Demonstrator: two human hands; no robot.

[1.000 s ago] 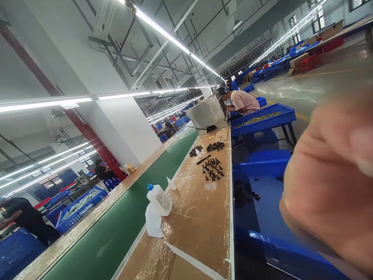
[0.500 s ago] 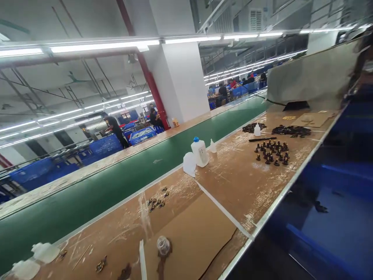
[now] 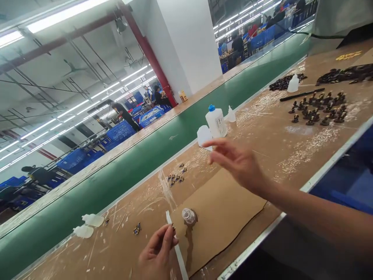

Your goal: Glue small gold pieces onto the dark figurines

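My left hand (image 3: 157, 251) is at the bottom centre, thumb and fingertips pinched on a small dark piece with a gold tint, mostly hidden by the fingers. Just beyond it, a small clear glass jar (image 3: 189, 216) stands on a cardboard sheet (image 3: 224, 212) beside a dark wet stain. Above that sheet hovers my right hand (image 3: 233, 161), slightly blurred, its fingers stretched to the left and apart, holding nothing I can see. Behind it are a white bottle with a blue cap (image 3: 216, 122) and a white folded piece (image 3: 204, 136). Small dark-and-gold figures (image 3: 176, 178) lie beyond the jar.
A green conveyor belt (image 3: 140, 167) runs along the bench (image 3: 262, 136). At the right are several dark figures (image 3: 320, 107), a black stick (image 3: 301, 94) and a small white bottle (image 3: 293, 83). Two squeeze bottles (image 3: 93, 219) lie at the left. People work in the background.
Both my hands have come into view, the left with a small piece in its fingers. The camera view has turned and moved, so the bench things appear shifted right and the jar higher.
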